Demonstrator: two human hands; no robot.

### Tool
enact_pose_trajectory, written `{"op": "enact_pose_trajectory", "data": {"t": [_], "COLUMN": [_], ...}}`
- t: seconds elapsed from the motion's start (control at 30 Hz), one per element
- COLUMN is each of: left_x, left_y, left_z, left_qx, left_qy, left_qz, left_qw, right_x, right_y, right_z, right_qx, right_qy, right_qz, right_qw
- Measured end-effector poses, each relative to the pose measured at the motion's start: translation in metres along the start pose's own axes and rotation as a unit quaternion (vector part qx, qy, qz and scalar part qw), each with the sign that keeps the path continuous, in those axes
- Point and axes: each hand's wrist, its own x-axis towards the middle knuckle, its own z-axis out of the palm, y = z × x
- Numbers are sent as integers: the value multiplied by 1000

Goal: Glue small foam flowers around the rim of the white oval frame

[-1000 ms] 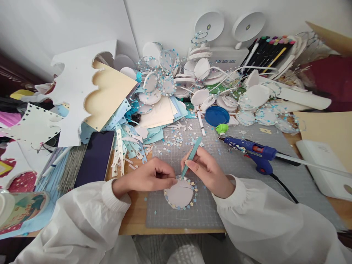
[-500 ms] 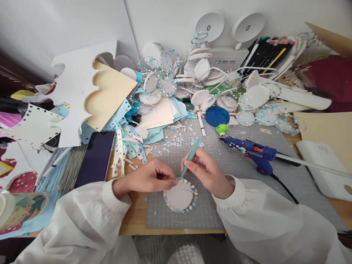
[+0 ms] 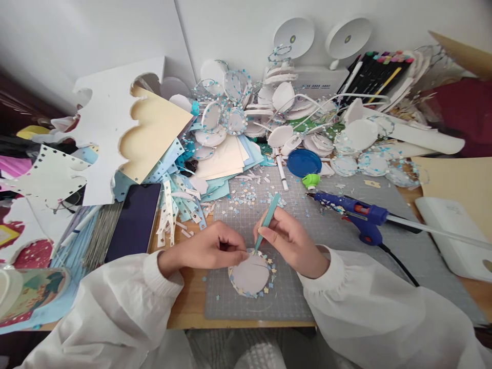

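Landmark: the grey cutting mat (image 3: 307, 287); every place below is told from it.
Paper disc: a white paper disc (image 3: 251, 274) ringed with tiny stars lies flat on the mat's near-left part, between my two hands.
Left hand: my left hand (image 3: 209, 249) reaches in over the mat's left edge, fingertips pinched together on the disc's upper-left rim to pin it down.
Right hand: my right hand (image 3: 288, 241) is closed around teal tweezers (image 3: 268, 220), held like a pen, tips down at the disc's top rim. I cannot tell whether a star sits between the tips; they are too small to see.
Loose stars: a scatter of punched stars (image 3: 246, 197) lies on the mat's far-left part, beyond my hands.
Glue gun: the blue glue gun (image 3: 351, 212) rests on the mat's right half, nozzle pointing left, near my right hand.
Phone: a dark phone (image 3: 134, 220) lies off the mat's left edge.
Risk, slip: if my left pinch eases, the disc could turn under the tweezers and stars already set could shift.
Risk, sleeve: my right cuff hangs just beside the disc and could drag across its rim.
Risk, glue gun: a wide move of my right hand could knock the nozzle.
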Motion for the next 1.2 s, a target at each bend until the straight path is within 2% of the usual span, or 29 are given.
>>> {"op": "enact_pose_trajectory", "data": {"t": [0.17, 0.37, 0.57, 0.67, 0.77, 0.9, 0.97, 1.07, 1.2], "left_x": [0, -1, 0, 0, -1, -1, -1, 0, 0], "left_y": [0, -1, 1, 2, 1, -1, -3, -6, -5], "left_z": [-1, -2, -1, -1, -1, 1, 2, 5, 6], "left_qx": [-5, -7, -2, -1, -3, -1, 13, 41, 9], "left_qy": [1, -7, -3, 1, 1, -2, 3, 7, 32], "left_qz": [-2, 0, -2, 0, 1, 9, 21, 43, 40], "left_qw": [1000, 1000, 1000, 1000, 1000, 1000, 1000, 998, 999], "right_x": [0, 3, 2, 1, 2, 6, 8, 10, 9], "right_y": [0, 2, 2, 1, 0, 1, 2, 6, 7], "right_z": [-1, -5, -2, 0, -1, -6, -8, -9, -10], "right_qx": [17, 10, 41, 23, 6, -15, -11, 12, 88], "right_qy": [12, 65, -12, -20, 10, 120, 154, 164, 126], "right_qz": [10, -4, -4, -10, -25, -56, -75, -105, -93], "right_qw": [1000, 998, 999, 999, 1000, 991, 985, 981, 984]}}
